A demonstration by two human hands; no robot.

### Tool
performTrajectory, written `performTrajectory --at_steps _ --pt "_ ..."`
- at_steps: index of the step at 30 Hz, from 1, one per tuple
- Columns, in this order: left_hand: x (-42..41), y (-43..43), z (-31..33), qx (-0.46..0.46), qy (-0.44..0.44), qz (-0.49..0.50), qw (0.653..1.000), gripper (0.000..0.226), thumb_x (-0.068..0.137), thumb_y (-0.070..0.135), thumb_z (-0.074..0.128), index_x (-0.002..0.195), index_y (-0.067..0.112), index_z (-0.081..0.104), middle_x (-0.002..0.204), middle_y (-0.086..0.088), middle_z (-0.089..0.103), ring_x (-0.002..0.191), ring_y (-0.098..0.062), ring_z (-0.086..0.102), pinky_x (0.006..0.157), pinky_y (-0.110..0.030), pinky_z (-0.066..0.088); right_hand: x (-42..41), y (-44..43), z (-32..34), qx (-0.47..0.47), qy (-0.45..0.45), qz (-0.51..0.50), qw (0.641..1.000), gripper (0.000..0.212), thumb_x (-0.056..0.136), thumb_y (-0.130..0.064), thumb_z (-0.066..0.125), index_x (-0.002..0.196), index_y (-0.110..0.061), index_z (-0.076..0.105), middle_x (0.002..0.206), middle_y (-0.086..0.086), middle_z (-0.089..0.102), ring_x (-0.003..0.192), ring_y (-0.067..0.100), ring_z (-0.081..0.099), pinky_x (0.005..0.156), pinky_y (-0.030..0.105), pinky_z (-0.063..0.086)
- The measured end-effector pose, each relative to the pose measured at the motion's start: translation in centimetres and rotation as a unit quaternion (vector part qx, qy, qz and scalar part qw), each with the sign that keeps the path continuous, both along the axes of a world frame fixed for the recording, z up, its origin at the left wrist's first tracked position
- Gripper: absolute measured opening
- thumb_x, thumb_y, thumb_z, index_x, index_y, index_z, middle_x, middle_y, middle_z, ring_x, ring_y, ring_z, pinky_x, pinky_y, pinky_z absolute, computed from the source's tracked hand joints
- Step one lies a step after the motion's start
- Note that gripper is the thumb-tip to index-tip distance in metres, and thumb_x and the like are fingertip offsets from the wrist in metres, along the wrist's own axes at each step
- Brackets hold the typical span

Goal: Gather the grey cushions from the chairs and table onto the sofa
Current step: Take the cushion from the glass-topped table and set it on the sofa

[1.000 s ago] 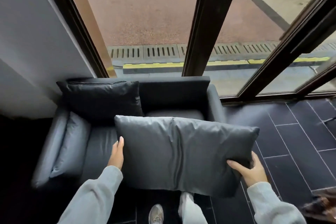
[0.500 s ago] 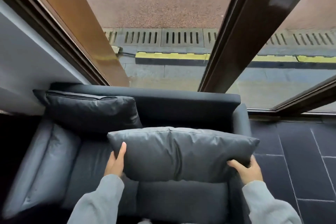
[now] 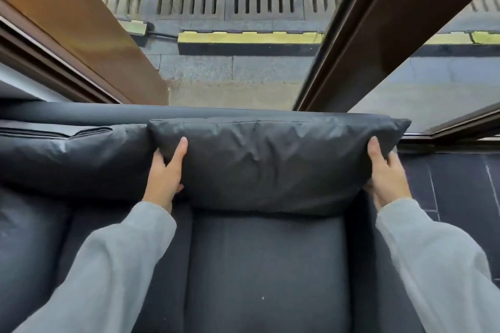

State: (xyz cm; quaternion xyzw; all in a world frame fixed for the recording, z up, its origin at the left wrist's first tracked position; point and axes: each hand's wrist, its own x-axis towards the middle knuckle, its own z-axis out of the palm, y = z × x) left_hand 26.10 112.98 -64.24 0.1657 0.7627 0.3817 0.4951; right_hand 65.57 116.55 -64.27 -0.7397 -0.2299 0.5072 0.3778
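Cushion (image 3: 270, 162) of dark grey sits upright against the sofa (image 3: 265, 265) backrest, its lower edge on the seat at the right end. My left hand (image 3: 166, 170) clasps its left side, thumb laid up the front. My right hand (image 3: 385, 170) clasps its right side beside the armrest. A second grey cushion (image 3: 70, 154) leans against the backrest just to the left, touching the first. Behind the sofa stands a window frame (image 3: 349, 35).

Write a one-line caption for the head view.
Both hands, left and right, hold a grey cushion upright against the sofa backrest.
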Motion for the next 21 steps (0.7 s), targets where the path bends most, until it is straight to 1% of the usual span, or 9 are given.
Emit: performTrajectory --at_steps 3,5,7,11,12,14,16,18,21 --pt "0.7 1.3 -0.7 0.029 -0.014 0.039 0.999 0.079 0.068 0.079 0.073 0.137 0.045 0.055 0.128 0.025 0.066 0.115 -0.005 0.062 0.102 -0.055 0.050 -1.0 0.2 -0.1 0.022 0.016 -0.033 0.999 0.044 0.050 -0.093 0.077 0.084 -0.065 0.071 0.113 -0.021 0.076 0.113 0.013 0.071 0.100 0.049 0.059" --pt "1.1 0.7 -0.8 0.065 -0.007 0.060 0.996 0.069 0.070 0.078 0.074 0.130 0.047 0.059 0.127 0.026 0.068 0.119 -0.004 0.064 0.104 -0.051 0.050 -0.9 -0.9 -0.3 0.038 0.025 -0.039 0.998 0.062 0.054 -0.089 0.080 0.100 -0.050 0.074 0.111 -0.023 0.078 0.109 0.008 0.074 0.099 0.047 0.059" --pt "0.7 -0.1 -1.5 0.078 0.022 0.049 0.996 0.074 0.070 0.080 0.073 0.132 0.044 0.058 0.131 0.021 0.067 0.124 -0.006 0.062 0.107 -0.048 0.049 -1.1 -1.7 -0.9 0.056 0.017 -0.031 0.998 0.069 0.056 -0.086 0.081 0.108 -0.041 0.071 0.110 -0.024 0.078 0.107 0.003 0.074 0.101 0.046 0.058" --pt "0.4 1.2 -2.4 0.002 0.125 -0.006 0.992 0.097 0.076 0.085 0.058 0.156 0.033 0.037 0.151 0.003 0.053 0.138 -0.022 0.049 0.118 -0.042 0.036 -1.6 -0.8 -1.5 0.055 -0.037 0.008 0.998 0.023 0.075 -0.072 0.077 0.093 -0.064 0.066 0.110 -0.023 0.073 0.112 0.004 0.067 0.109 0.045 0.053" --pt "0.4 1.8 -2.3 -0.015 0.132 -0.004 0.991 0.099 0.079 0.083 0.055 0.159 0.029 0.032 0.154 -0.002 0.050 0.140 -0.026 0.046 0.119 -0.043 0.034 -1.7 -0.3 -1.6 0.052 -0.054 0.011 0.997 0.027 0.078 -0.070 0.076 0.101 -0.061 0.064 0.115 -0.021 0.070 0.115 0.004 0.065 0.110 0.042 0.052" --pt "1.3 2.3 -1.8 -0.033 0.124 0.017 0.992 0.101 0.080 0.081 0.053 0.161 0.026 0.026 0.158 -0.004 0.044 0.144 -0.028 0.042 0.120 -0.046 0.032 -1.8 0.4 -1.9 0.053 -0.119 0.015 0.991 0.060 0.079 -0.070 0.072 0.133 -0.049 0.054 0.133 -0.017 0.065 0.129 0.009 0.060 0.112 0.032 0.047" --pt "2.1 2.0 -1.0 -0.019 0.117 0.040 0.992 0.102 0.077 0.077 0.057 0.160 0.025 0.027 0.159 -0.003 0.041 0.144 -0.026 0.040 0.120 -0.048 0.033 -2.4 0.7 -1.5 0.062 -0.186 0.022 0.980 0.098 0.079 -0.072 0.072 0.160 -0.040 0.028 0.159 -0.008 0.049 0.144 0.012 0.047 0.120 0.032 0.036" --pt "3.1 1.2 -0.7 -0.014 0.094 0.049 0.994 0.107 0.074 0.075 0.065 0.160 0.029 0.022 0.160 0.000 0.037 0.144 -0.025 0.040 0.118 -0.050 0.035 -2.5 0.6 -1.5 0.060 -0.155 0.006 0.986 0.117 0.070 -0.073 0.081 0.163 -0.041 0.016 0.163 -0.010 0.042 0.142 0.008 0.046 0.118 0.030 0.036" --pt "3.5 1.6 -0.5 0.008 -0.007 0.096 0.995 0.108 0.073 0.065 0.079 0.158 0.043 0.016 0.160 0.008 0.034 0.141 -0.023 0.043 0.114 -0.057 0.038 -3.1 1.2 -1.0 0.051 -0.089 -0.042 0.994 0.114 0.055 -0.065 0.092 0.150 -0.024 0.045 0.140 -0.009 0.062 0.125 0.007 0.061 0.110 0.031 0.050"
